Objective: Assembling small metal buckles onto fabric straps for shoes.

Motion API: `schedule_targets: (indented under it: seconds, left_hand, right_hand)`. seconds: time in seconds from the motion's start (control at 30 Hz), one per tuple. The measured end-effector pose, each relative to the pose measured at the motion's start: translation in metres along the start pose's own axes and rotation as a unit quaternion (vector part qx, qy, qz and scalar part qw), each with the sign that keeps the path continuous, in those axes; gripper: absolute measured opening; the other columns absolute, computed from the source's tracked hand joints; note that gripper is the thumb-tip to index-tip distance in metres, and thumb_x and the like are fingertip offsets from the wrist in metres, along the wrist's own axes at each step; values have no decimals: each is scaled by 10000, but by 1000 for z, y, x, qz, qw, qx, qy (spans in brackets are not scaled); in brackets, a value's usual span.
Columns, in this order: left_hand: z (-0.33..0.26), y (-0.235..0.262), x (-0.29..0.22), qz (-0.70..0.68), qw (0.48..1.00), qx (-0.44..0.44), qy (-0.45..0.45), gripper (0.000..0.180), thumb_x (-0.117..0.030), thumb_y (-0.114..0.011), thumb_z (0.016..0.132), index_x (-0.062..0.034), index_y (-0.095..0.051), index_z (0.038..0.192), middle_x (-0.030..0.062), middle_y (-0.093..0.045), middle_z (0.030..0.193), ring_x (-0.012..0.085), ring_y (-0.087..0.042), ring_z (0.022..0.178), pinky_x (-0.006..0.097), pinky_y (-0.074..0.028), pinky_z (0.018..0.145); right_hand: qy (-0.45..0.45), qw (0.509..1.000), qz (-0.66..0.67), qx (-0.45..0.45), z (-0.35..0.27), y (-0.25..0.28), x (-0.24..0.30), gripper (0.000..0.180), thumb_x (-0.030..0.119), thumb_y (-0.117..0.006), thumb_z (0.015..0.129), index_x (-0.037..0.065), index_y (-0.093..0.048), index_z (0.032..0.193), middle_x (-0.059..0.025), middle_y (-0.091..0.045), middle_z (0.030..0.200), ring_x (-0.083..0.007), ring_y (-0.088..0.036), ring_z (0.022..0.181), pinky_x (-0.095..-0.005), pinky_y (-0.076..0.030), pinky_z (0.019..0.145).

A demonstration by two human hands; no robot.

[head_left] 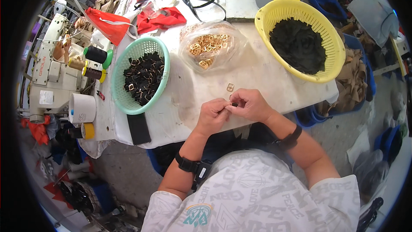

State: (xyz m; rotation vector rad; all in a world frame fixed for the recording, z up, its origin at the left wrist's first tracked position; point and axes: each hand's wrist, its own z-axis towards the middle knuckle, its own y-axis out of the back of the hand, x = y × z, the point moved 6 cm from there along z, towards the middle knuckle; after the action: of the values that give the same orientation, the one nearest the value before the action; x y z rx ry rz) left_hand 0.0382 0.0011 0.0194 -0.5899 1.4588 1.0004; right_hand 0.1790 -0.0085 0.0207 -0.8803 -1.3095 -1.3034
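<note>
My left hand [212, 115] and my right hand [252, 105] meet over the table's near edge, fingertips touching. A small black strip [234, 104] shows between the fingers of my right hand, which is closed on it. The fingers of my left hand are pinched together against the right fingertips; what they hold, if anything, is hidden. Just beyond the hands, a few gold square rings [230, 87] lie on the table. Farther off, a clear plastic bag [213, 45] holds many more gold rings.
At the left, a mint green basket [159, 87] holds black tabs with gold rings. A yellow basket [332, 56] with black pieces stands at the right. A black phone [139, 128] lies by the near edge. Thread spools [95, 54] and a sewing machine [50, 68] stand farther left.
</note>
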Motion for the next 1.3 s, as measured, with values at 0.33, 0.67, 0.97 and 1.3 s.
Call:
schedule_targets:
  seconds: [0.33, 0.67, 0.97, 1.3]
  left_hand:
    - [3, -1, 4, -15, 1000, 5, 21, 159, 101, -527, 826, 32, -668, 852, 66, -609, 742, 116, -584, 591, 233, -455, 537]
    - [1, 6, 11, -40, 999, -27, 25, 90, 4, -581, 864, 9, -633, 791, -2, -542, 655, 59, -471, 538, 222, -359, 495]
    - [-1, 6, 6, -1, 999, -38, 14, 97, -46, -595, 891, -9, -630, 808, -34, -525, 645, 33, -448, 548, 205, -347, 497]
    - [2, 1, 14, -41, 997, -9, 62, 114, -76, -613, 904, -6, -658, 827, -32, -555, 660, 31, -478, 587, 193, -375, 523]
  right_hand:
    - [18, 998, 4, -52, -4, 6, -2, 190, 121, -775, 738, 17, -627, 797, -33, -593, 653, -77, -524, 545, -221, -448, 505]
    - [-22, 991, 122, 44, 3, 4, -12, 241, 54, -713, 786, -19, -618, 995, -20, -597, 751, -58, -532, 643, -212, -456, 574]
    - [-97, 973, 191, 87, 5, -2, -10, 107, 38, -549, 898, -37, -616, 931, -37, -623, 765, -75, -557, 670, -230, -454, 598]
    - [-23, 998, 60, 0, 10, 5, -23, 166, 115, -590, 904, -5, -614, 793, -16, -598, 658, -68, -525, 620, -249, -438, 569]
